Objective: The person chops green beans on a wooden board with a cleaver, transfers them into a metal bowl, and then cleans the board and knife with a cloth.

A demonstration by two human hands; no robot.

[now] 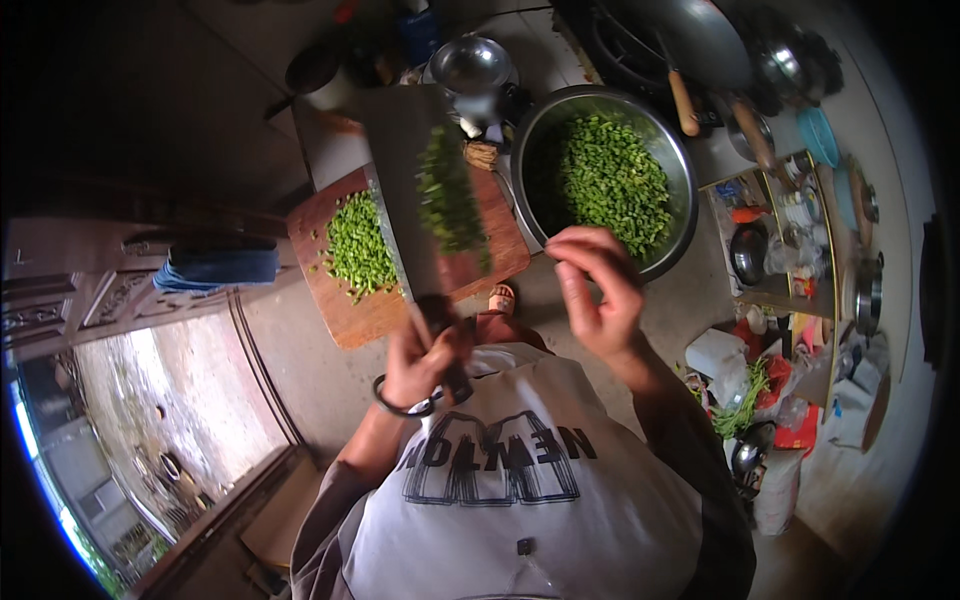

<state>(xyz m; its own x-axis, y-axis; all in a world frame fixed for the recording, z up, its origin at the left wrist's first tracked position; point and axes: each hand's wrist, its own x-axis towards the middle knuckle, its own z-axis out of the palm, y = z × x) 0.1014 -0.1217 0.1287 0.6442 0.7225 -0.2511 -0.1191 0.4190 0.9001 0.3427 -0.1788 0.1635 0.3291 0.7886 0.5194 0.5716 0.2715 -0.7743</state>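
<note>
My left hand [420, 356], with a dark band at its wrist, grips the dark handle of a cleaver [401, 172]. Its broad blade extends over a reddish-brown wooden cutting board [352, 322]. A blurred mass of green pieces [450, 191] shows at the blade's right side; whether all of it rests on the metal I cannot tell. Left of the blade, a pile of chopped green vegetable [360, 247] lies on the board. My right hand [604, 289] hovers by the near rim of a large steel bowl [686, 225], fingers curved and empty. More chopped green vegetable [615, 184] fills part of the bowl.
A small metal bowl [471, 64] stands behind the board. Beyond the large bowl is a wok [705, 45] near a wooden-handled utensil [682, 101]. At right are a shelf [776, 300] of kitchenware and bags on the floor; blue cloth [217, 268] hangs at left.
</note>
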